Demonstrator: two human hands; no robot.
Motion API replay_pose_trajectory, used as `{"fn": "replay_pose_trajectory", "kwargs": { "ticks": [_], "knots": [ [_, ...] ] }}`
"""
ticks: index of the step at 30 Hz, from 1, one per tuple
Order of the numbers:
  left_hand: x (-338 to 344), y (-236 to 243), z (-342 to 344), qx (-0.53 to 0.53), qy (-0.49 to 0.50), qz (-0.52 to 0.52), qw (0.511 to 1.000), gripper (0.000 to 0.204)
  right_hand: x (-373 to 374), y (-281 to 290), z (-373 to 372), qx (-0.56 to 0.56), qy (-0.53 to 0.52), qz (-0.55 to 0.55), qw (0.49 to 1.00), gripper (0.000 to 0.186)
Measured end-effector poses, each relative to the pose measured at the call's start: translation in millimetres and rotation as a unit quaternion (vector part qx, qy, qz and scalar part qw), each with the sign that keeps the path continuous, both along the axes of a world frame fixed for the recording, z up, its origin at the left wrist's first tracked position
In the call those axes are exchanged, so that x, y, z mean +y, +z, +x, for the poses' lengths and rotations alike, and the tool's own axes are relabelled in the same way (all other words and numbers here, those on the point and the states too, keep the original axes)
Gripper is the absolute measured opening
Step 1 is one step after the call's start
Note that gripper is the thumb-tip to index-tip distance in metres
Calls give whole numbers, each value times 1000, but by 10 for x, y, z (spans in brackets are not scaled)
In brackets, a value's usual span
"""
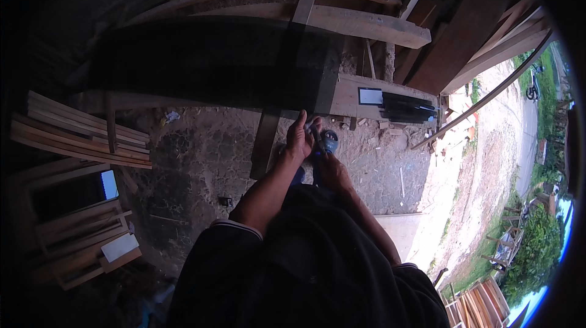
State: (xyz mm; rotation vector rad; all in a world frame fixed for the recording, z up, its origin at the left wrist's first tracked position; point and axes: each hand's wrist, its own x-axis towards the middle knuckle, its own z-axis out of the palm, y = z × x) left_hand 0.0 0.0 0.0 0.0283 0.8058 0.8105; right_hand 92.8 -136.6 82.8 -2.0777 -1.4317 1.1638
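My left hand [299,139] is held in front of my body, thumb up, fingers curled toward a small, thin item that is too dim to name. Close beside it, my right hand [334,172] is closed on something dark that I cannot make out. Just beyond both hands lies a large, dark, see-through sheet [207,62], its near edge by my left thumb. A wooden beam [345,93] shows beneath its right end. Below the hands, a foot in a sandal [330,139] is on the ground.
Strips of dark material [408,108] and a white-faced rectangle [370,96] lie on the beam at right. Stacked planks [79,133] stand at left, above wooden frames [79,224]. A crossing dark board [267,139] sits left of my hands. Boards [470,23] lean at upper right.
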Motion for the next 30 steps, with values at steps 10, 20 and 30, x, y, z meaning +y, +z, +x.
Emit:
{"fn": "replay_pose_trajectory", "kwargs": {
  "ticks": [10,20,30],
  "knots": [
    [-434,271,-60,2,-213,-26,977,63,-264,350,345,73,-88,3,993,25],
    [-27,1012,-8,-11,-365,-25,930,39,-206,878,1035,202,-247,-57,946,28],
    [3179,3808,945,811,-105,452,357,82,-406,782,1906,161,-206,-31,965,25]
  ]
}}
